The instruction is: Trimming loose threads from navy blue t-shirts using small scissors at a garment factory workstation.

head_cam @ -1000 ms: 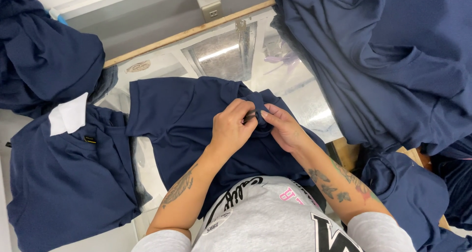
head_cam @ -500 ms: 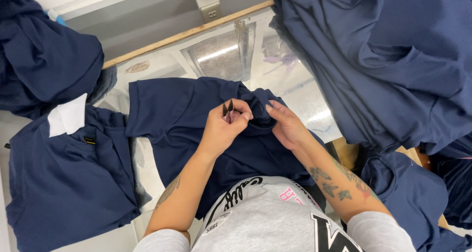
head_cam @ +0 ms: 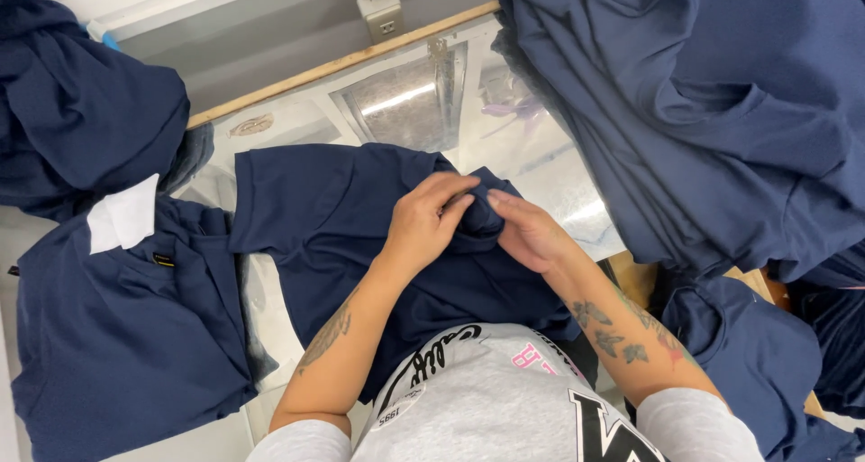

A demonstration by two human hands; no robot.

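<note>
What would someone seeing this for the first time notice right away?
Both hands meet at the middle of the table: the left hand and the right hand pinch a bunched fold of a dark blue shirt spread flat in front of the person. A big heap of the same blue cloth fills the upper right. At the left lies a folded shirt with a white tag on it.

Single head-worn camera, looks steeply down from above wearer's own chest. Close range: forearms fill lower frame, left hand point(head_cam: 423, 223) and right hand point(head_cam: 527, 232) sit near centre. Table point(head_cam: 541, 169) runs away toward upper edge; wooden rail point(head_cam: 333, 66) crosses top diagonally. No second view shares scene.
</note>
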